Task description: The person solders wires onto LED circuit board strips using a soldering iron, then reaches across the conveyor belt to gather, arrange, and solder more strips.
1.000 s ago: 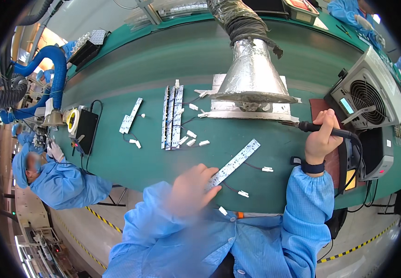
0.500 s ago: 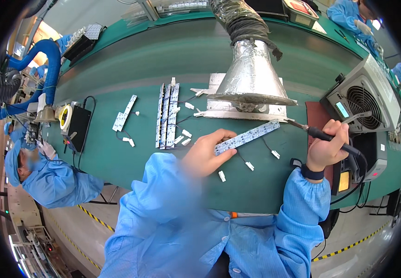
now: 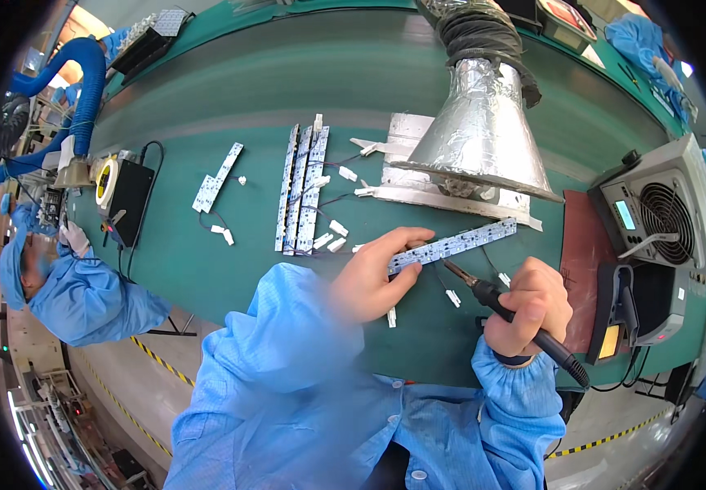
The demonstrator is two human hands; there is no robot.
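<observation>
My left hand (image 3: 379, 273) grips the near-left end of a long, narrow circuit board strip (image 3: 467, 245), thumb on one edge and fingers behind it. Thin dark wires with white connectors (image 3: 452, 298) hang from the strip's near edge. In my right hand (image 3: 530, 312) is a black-handled soldering iron (image 3: 487, 296), its metal tip pointing up and left, close to the strip's near edge. Whether the tip touches the board I cannot tell. The far-right end of the strip lies just in front of the white board under the metal hood.
A silvery fume hood (image 3: 483, 131) stands over a white board (image 3: 406, 131). Several circuit strips (image 3: 304, 192) lie left of it, and a shorter piece (image 3: 218, 180) farther left. At right are a fan unit (image 3: 655, 204) and a soldering station (image 3: 651, 302). A co-worker (image 3: 83, 282) sits at left.
My right hand has brought the soldering iron left and nearer to me, from the strip's far-right end to its near edge. The view has shifted slightly; my left hand keeps its hold.
</observation>
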